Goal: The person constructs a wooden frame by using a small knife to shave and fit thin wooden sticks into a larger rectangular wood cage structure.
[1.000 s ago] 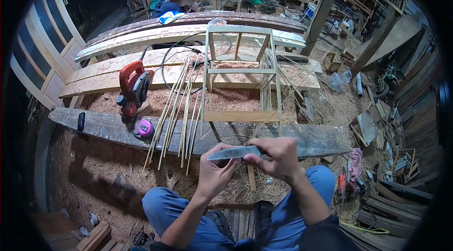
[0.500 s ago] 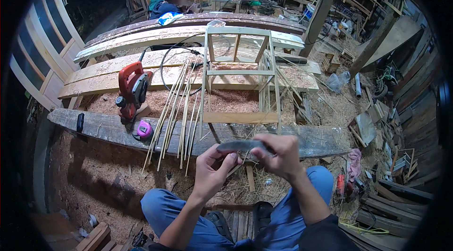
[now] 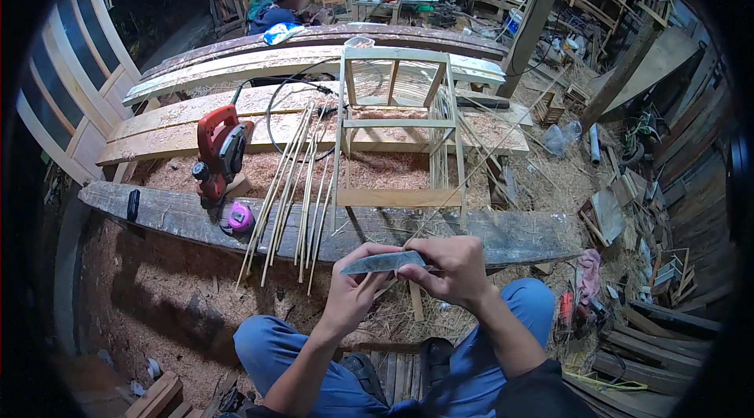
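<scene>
Above my knees, my right hand (image 3: 454, 270) is closed on a broad grey knife (image 3: 382, 262); its handle is hidden in the fist and its thumb lies along the blade. My left hand (image 3: 351, 292) is closed under and behind the blade, pinching the end of a long thin bamboo strip (image 3: 471, 173). The strip slants up from the hands toward the far right. Just beyond my hands stands a light wooden frame (image 3: 400, 197) with slim rods along its sides. More thin strips (image 3: 287, 202) lie across the plank to its left.
A worn plank (image 3: 518, 237) carries a red electric planer (image 3: 220, 153), a pink tape measure (image 3: 240, 217) and a small black object (image 3: 133, 204). Pale boards (image 3: 165, 116) lie beyond, strewn with shavings. A person (image 3: 283, 3) is at the far side. Wood scraps (image 3: 620, 190) crowd the right.
The knife has moved slightly left and down, its broad face now turned more toward me. My right hand has lowered. The long strip now shows slanting up to the right.
</scene>
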A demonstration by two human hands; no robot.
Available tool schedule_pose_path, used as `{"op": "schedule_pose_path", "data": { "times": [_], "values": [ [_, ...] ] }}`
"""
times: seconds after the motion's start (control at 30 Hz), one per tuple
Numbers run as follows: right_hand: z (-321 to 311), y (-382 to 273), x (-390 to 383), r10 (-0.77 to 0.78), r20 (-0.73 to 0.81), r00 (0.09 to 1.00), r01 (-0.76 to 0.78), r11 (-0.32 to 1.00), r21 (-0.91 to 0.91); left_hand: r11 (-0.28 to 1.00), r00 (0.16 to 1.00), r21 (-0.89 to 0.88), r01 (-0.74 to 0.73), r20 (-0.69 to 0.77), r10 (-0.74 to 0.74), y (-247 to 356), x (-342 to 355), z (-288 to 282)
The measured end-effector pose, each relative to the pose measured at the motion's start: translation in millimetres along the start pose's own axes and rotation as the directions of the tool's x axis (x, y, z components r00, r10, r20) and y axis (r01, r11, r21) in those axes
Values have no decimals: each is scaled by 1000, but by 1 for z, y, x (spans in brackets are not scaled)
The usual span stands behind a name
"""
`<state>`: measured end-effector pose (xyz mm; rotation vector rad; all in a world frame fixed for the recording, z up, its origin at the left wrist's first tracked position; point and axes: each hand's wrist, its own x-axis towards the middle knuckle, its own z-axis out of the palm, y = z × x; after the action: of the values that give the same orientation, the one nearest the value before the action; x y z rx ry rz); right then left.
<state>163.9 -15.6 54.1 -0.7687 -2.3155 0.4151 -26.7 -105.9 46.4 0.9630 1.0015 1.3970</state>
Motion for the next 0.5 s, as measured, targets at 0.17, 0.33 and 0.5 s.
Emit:
{"op": "schedule_pose_path", "data": {
  "times": [0.17,0.33,0.5],
  "values": [
    [-16,12,7,87,-184,979,-85,996,19,998,998,-31,59,15,-59,-1,-3,-7],
    [-7,0,1,53,-88,995,-50,998,35,983,988,-106,153,42,-149,0,-2,-4],
    [-21,11,5,140,-192,971,-143,990,-3,992,990,10,128,53,-129,7,0,1]
  ]
}}
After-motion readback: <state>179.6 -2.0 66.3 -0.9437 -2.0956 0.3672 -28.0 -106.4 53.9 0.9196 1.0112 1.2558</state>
